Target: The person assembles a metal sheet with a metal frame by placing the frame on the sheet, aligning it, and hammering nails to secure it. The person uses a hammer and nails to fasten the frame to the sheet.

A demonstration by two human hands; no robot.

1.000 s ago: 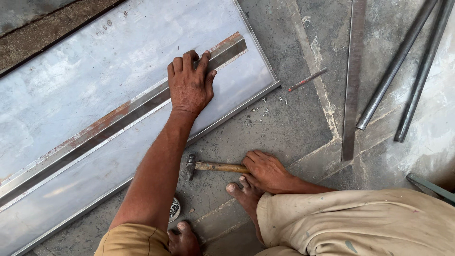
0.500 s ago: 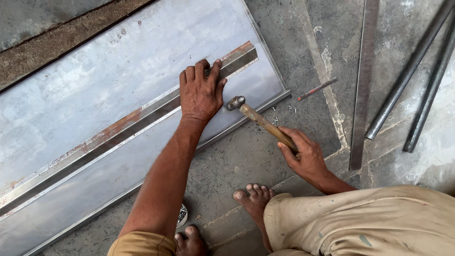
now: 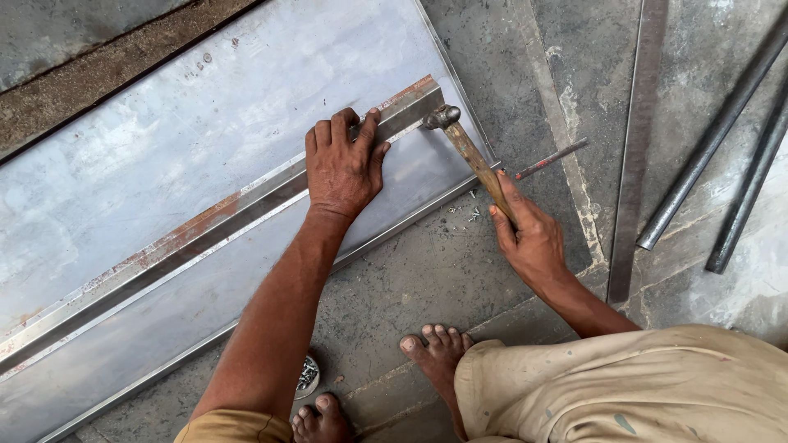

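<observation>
Right hand point(image 3: 532, 238) is gripping the wooden handle of a hammer point(image 3: 472, 156), whose long axis is running diagonally, head pointing up-left and touching the end of the angle bar point(image 3: 246, 209). Left hand point(image 3: 343, 164) is pressing flat, fingers spread, on that bar, which is lying along the metal sheet point(image 3: 164, 139). A small round tin point(image 3: 307, 376) holding small metal bits is sitting near the feet.

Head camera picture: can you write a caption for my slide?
Left hand presses a metal strip onto a steel sheet while right hand holds a hammer at its end.
</observation>
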